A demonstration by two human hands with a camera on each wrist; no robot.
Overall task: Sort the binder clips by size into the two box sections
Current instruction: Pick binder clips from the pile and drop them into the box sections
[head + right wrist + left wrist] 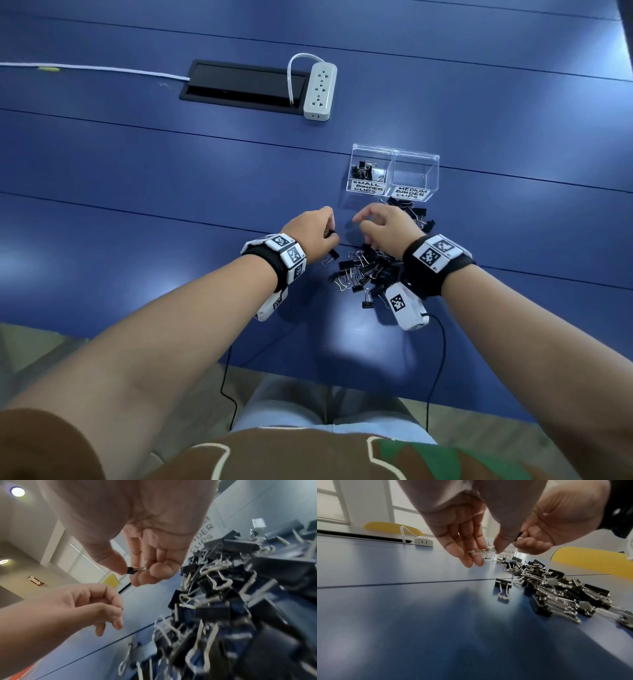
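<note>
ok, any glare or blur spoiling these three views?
Head: soft ceiling-light glare patches on the blue table, box labels still readable. Left wrist: sharp on the clip pile, glare beside it. Right wrist: pile smeared by motion blur.

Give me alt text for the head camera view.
Two hands work over a pile of black binder clips on a blue table; the left hand holds one. Behind, a clear two-section box has clips only in its "small" section.
</note>
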